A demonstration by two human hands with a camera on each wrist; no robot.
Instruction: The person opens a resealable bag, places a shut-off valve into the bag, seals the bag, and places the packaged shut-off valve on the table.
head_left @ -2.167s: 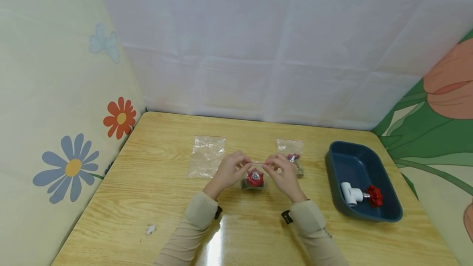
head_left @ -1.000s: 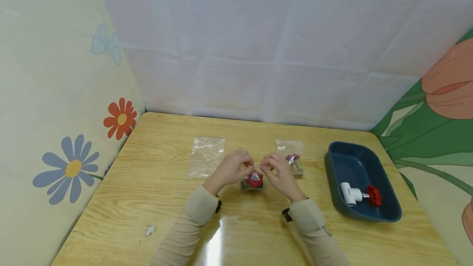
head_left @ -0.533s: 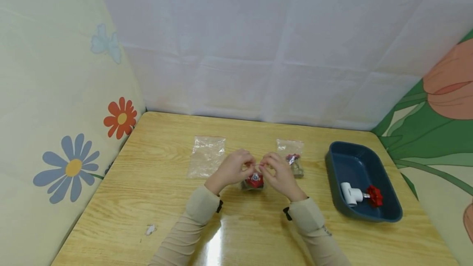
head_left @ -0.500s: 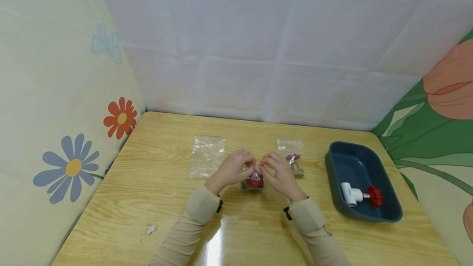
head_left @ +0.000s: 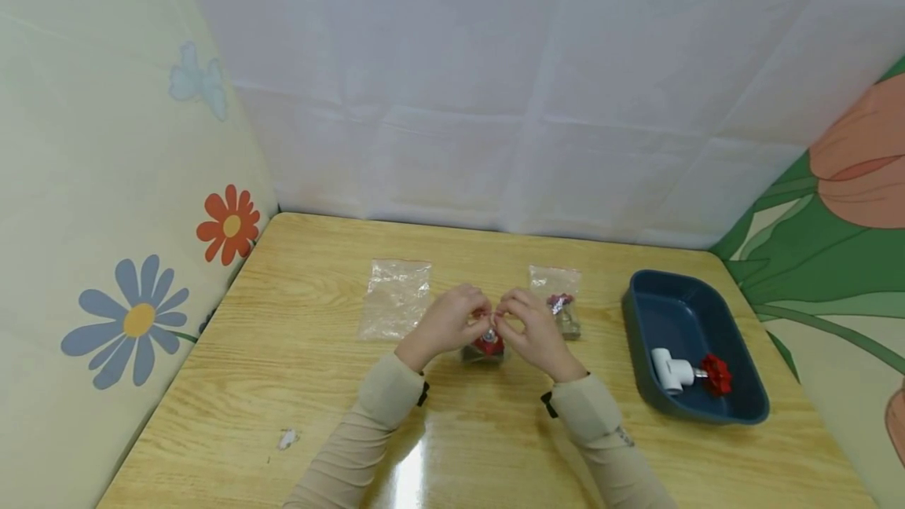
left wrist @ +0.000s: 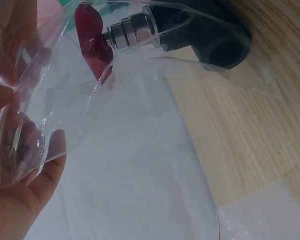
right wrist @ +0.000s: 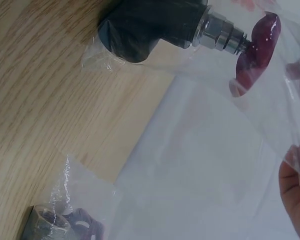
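Note:
A clear zip bag stands on the table in front of me, holding a valve with a dark body, metal stem and red handwheel. At the bag's top edge, my left hand pinches the plastic between thumb and fingers. My right hand pinches that same edge from the other side, its fingertips close to the left ones. The handwheel shows just below both hands in the head view, while the fingers partly hide the bag's mouth.
A flat clear bag lies left of my hands. Right of them, another clear bag contains a metal valve with a purplish-red wheel. Farther right, a dark blue bin holds a white valve with a red handwheel.
Both hands have drawn together along the bag's top edge, so the gap between their fingertips is smaller. The bagged valve stays in place beneath them.

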